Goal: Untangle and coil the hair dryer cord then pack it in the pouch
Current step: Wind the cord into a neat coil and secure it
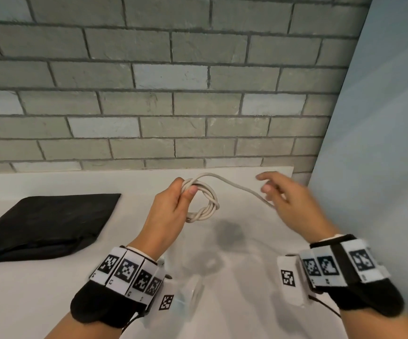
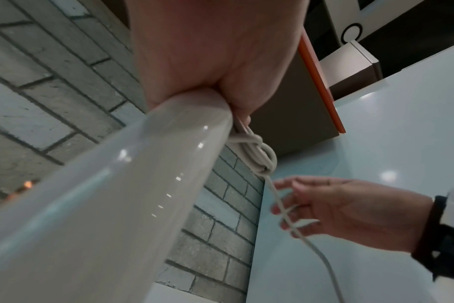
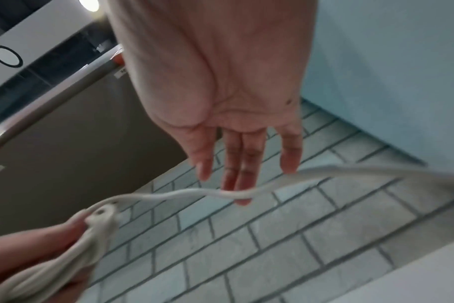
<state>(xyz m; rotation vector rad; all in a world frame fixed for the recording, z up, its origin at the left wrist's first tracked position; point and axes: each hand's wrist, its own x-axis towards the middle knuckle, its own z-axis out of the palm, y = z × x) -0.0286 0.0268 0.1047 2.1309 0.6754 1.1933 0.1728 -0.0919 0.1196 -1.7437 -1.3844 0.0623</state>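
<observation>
My left hand (image 1: 185,189) grips a small coil of white cord (image 1: 206,204) above the white counter, thumb pressed on the loops. The left wrist view shows the hair dryer's glossy white handle (image 2: 117,194) coming out of that same palm (image 2: 220,82), with the coil (image 2: 262,153) beside it. A loose strand (image 1: 234,185) runs from the coil to my right hand (image 1: 271,189). That hand's fingers (image 3: 236,174) are straight and spread, and the strand (image 3: 189,192) lies across their tips. The black pouch (image 1: 44,221) lies flat at the left. The dryer's body is hidden.
A grey brick wall (image 1: 173,106) stands right behind the white counter (image 1: 247,314). A pale blue wall (image 1: 381,143) closes off the right side. A blurred pale shape (image 1: 193,289) hangs below my left wrist.
</observation>
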